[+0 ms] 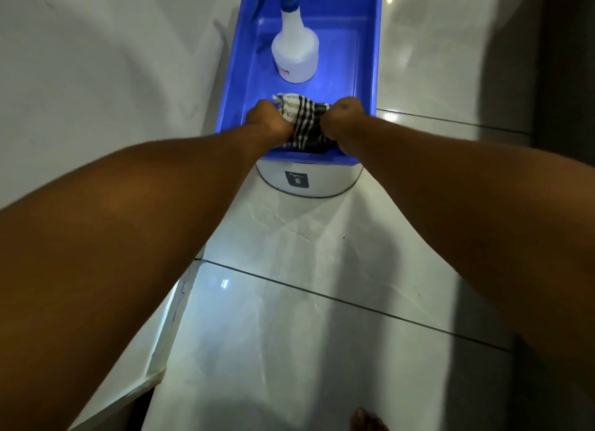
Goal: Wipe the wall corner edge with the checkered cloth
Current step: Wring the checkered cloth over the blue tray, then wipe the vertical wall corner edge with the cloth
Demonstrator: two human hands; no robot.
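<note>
The black-and-white checkered cloth point(302, 121) is bunched up at the near end of a blue plastic tub point(367, 63). My left hand point(269, 121) grips its left side and my right hand point(344, 118) grips its right side, both fists closed on the fabric. The cloth stretches between the two hands just above the tub's near rim. The wall point(96, 76) rises on the left, and its lower corner edge point(167, 327) runs down toward the floor below my left forearm.
A white spray bottle point(294, 53) with a yellow and blue trigger stands in the tub's far half. The tub rests on a white round bucket point(309, 179). Glossy pale floor tiles point(322, 334) spread below; my bare toes point(367, 419) show at the bottom. A dark surface point(566, 60) stands at right.
</note>
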